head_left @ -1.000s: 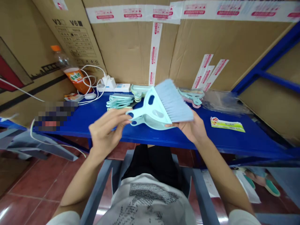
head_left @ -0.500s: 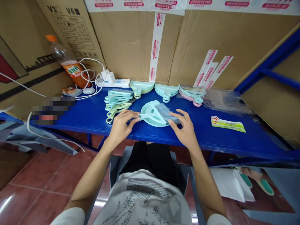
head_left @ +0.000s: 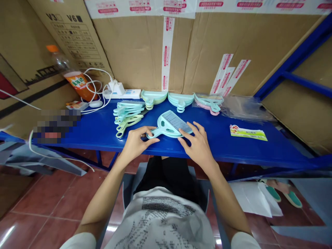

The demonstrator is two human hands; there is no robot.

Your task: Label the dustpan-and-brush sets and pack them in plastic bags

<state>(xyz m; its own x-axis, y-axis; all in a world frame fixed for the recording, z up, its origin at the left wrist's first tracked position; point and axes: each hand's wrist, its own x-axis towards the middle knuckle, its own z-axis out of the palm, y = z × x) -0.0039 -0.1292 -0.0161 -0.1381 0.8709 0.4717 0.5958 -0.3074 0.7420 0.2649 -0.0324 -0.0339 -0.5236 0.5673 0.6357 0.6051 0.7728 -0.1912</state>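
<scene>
A light-blue brush with grey bristles lies on a light-blue dustpan at the front of the blue table, handles to the left. My left hand has thumb and fingers around the handle end. My right hand, fingers spread, touches the bristle side and the right edge. Behind my left hand is a fanned pile of blue brushes, with green ones in front. Stacked dustpans stand along the back: a left stack, a middle stack and a right stack with pink below.
The blue table has a cardboard wall behind it. A power strip, white cables and an orange drink bottle stand back left. Plastic bags and a printed card lie on the right.
The brush has turned and settled onto the dustpan, its handle now over the dustpan's handle. My right hand has moved left along with it, and my left hand has shifted slightly downward at the handle.
</scene>
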